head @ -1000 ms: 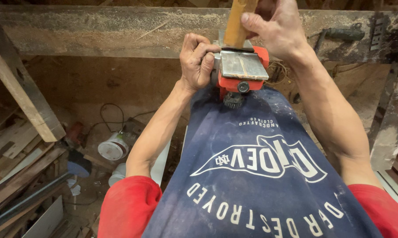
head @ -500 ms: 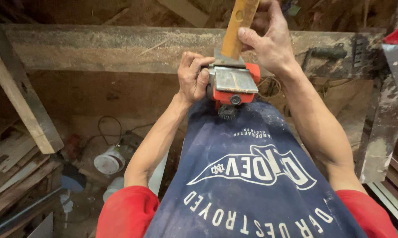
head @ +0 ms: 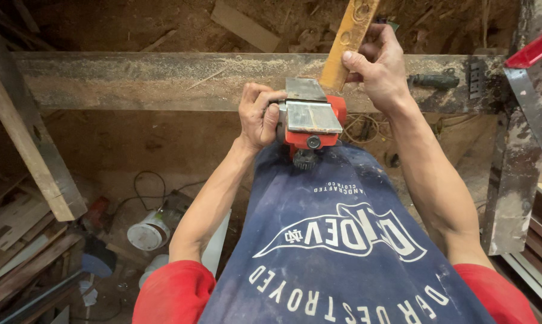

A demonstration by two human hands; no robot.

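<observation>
A red planer (head: 310, 123) is held upside down at the middle of the view, its grey metal sole turned up and its body pressed against the front edge of a dusty wooden desk (head: 133, 81). The left hand (head: 259, 114) is wrapped tightly round the planer's left side, fingers curled shut over the housing. The right hand (head: 382, 69) is closed round a yellowish wooden strip (head: 349, 39) — thumb on the near face, fingers behind — and the strip is kept tilted, its top leaning right and away, its lower end resting on the far part of the sole. So the planer lies just beside the left hand, touching it, and just below and left of the right hand; whether the right hand touches the planer itself cannot be told.

Below the planer a dark blue apron (head: 343, 240) with white print is seen, red sleeves at both lower corners. A black knob (head: 304, 159) hangs under the planer's red body.

Sawdust is spread over the desk. To the right, a dark-handled tool (head: 433, 81) lies on the desk, well apart from the hands, and a red-edged metal piece (head: 532, 54) leans at the far right. On the floor at lower left a white round container (head: 148, 231) sits among stacked planks (head: 19, 240) — a black cable is looped above it.
</observation>
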